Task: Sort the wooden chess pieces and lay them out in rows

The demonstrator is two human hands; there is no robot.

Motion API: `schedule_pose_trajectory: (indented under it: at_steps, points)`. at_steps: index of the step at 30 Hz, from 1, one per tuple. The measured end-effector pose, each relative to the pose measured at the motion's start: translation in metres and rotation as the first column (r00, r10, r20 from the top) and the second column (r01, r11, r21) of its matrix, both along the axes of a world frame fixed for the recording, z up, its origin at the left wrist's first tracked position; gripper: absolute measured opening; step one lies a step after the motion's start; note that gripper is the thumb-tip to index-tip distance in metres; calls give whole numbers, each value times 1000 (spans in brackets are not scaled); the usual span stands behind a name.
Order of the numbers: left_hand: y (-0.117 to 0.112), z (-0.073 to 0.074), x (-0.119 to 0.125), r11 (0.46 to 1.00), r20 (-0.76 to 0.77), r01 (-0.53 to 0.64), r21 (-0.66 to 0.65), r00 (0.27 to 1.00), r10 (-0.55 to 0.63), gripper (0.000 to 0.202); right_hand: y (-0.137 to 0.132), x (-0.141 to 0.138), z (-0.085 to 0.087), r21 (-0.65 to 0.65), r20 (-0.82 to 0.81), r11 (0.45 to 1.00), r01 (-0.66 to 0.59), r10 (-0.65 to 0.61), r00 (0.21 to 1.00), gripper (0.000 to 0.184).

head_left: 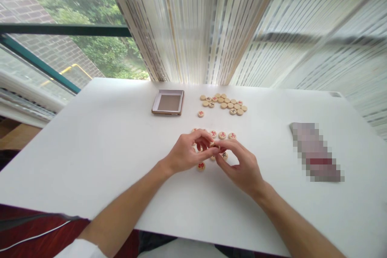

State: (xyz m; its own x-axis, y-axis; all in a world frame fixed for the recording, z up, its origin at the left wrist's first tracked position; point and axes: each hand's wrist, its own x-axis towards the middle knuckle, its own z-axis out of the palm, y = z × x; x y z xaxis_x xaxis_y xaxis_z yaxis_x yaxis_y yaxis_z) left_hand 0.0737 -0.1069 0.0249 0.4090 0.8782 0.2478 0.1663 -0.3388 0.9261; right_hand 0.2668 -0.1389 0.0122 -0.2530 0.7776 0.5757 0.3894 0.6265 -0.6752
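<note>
Over the middle of the white table, both hands meet at a round wooden Chinese chess piece. My left hand pinches it between thumb and fingers. From the other side, the fingertips of my right hand close on the same piece; its face cannot be read. Just beyond the fingers runs a row of red-marked pieces, partly hidden by my left hand. Beneath the hands lie black-marked pieces, some of them covered. A red-marked piece rests nearer to me, below my left thumb.
Farther back lies a cluster of pieces, many blank side up, with a single red-marked piece in front. To its left sits a shallow open box. A blurred-out flat item lies at the right. Curtains hang behind the table.
</note>
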Motion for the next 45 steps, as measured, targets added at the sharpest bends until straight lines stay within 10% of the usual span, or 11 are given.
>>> schedule_pose_trajectory:
  at_steps: [14,45]
  points:
    - [-2,-3,0,999,34,37,2,999,-37,20,0,0,1,5,21,1000,-10,10,1000,32]
    - [2,-8,-1,960,-96,128,249,990,-107,22,6,6,-2,-476,-365,868,-142,-48,930,18]
